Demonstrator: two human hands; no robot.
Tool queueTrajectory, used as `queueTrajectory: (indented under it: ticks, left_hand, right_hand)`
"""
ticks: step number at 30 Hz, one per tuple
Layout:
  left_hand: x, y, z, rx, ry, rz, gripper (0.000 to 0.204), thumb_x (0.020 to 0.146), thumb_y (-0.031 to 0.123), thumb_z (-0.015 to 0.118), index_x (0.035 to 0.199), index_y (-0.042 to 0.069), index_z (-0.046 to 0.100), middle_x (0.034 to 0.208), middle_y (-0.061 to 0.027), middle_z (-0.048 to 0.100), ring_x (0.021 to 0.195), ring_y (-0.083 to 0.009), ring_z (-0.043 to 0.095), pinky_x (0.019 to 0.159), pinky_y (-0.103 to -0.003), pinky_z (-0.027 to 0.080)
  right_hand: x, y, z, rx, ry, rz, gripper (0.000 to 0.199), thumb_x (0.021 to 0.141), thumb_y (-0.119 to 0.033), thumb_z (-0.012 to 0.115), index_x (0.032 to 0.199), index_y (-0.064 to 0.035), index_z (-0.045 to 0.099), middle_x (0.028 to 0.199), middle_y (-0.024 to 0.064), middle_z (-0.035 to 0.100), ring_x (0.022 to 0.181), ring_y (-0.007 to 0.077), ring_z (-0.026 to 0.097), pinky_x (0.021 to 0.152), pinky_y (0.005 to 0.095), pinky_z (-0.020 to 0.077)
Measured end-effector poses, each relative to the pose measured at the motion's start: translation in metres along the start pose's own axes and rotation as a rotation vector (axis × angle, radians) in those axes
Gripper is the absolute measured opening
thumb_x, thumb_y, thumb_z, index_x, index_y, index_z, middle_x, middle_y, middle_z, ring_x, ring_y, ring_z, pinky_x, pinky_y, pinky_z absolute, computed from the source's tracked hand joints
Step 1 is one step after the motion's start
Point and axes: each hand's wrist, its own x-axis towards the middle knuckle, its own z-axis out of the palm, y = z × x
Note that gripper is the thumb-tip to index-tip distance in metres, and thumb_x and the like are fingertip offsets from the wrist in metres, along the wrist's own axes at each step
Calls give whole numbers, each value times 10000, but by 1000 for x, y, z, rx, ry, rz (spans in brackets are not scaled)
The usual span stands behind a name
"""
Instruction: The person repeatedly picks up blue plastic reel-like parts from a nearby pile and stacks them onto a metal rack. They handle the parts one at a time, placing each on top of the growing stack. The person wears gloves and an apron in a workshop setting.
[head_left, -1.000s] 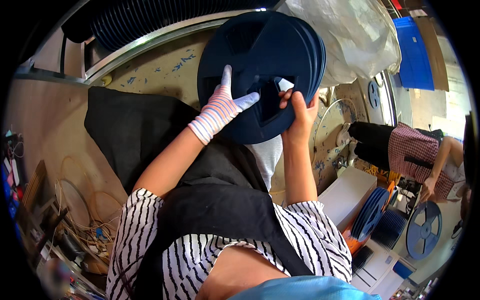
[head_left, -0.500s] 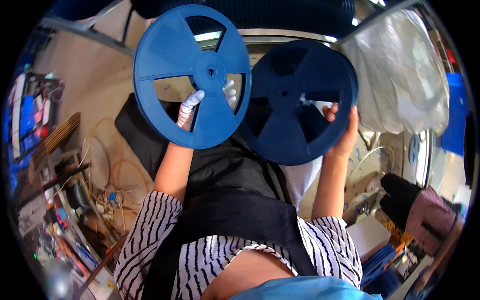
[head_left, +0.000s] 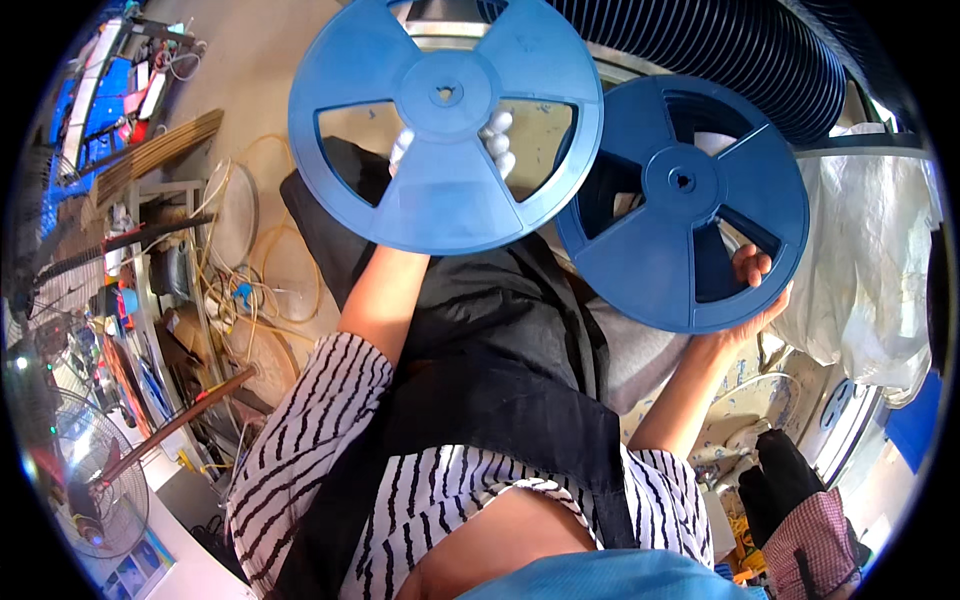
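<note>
A blue plastic reel with open windows faces up in my left hand. Whitish coverings show on those fingertips, which come through the reel's windows on both sides of its near spoke; the palm is hidden behind it. Farther right, my right hand grips a second blue reel by its lower right rim, fingers curled through a window. This one is tilted, and whether more than one reel is stacked there I cannot tell. The left reel's edge overlaps it slightly. Both are held above my lap and its black apron.
Black ribbed hoses cross the far side. On the right hangs a translucent plastic bag, with a dark and checked cloth item below it. Tangled tubing, a rack and a wire-caged fan stand on the left.
The right reel has turned from shadow to face up more and moved right. The left reel has shifted slightly right and now lies flatter to view. The whole view has swung left.
</note>
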Motion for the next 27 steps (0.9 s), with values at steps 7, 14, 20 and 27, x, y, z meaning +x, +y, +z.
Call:
queueTrajectory:
  ticks: [7, 14, 20, 27]
  left_hand:
    - [-16, 8, 18, 124, 86, 23, 803, 762, 294, 724, 1391, -29, 343, 1356, -216, 449, 1158, -325, 510, 1038, -420, 395]
    - [-35, 30, 34, 192, -7, 75, 847, 776, 272, 747, 1382, -79, 269, 1311, -195, 442, 1202, -347, 451, 1058, -447, 367]
    - [-64, 33, 52, 179, 35, 118, 862, 797, 299, 737, 1407, -37, 228, 1356, -180, 357, 1254, -319, 387, 1107, -437, 312]
    - [-74, 33, 70, 247, -25, 163, 890, 842, 400, 636, 1447, -45, 159, 1399, -223, 328, 1298, -356, 350, 1139, -459, 246]
  right_hand:
    - [-2, -2, -9, -46, 177, 14, 418, 873, -435, 565, 850, -19, 547, 725, 75, 559, 899, 225, 568, 917, 319, 449]
    - [-3, 9, -17, 179, -36, -17, 498, 939, -445, 482, 816, 25, 592, 629, 83, 538, 895, 268, 601, 984, 336, 433]
    - [-1, 23, -26, 385, -70, 51, 499, 932, -453, 509, 828, 27, 594, 643, 77, 541, 994, 295, 586, 1002, 330, 405]
    - [-1, 25, -18, 399, -79, 105, 486, 922, -461, 524, 830, 12, 580, 652, 74, 545, 1013, 289, 562, 999, 308, 389]
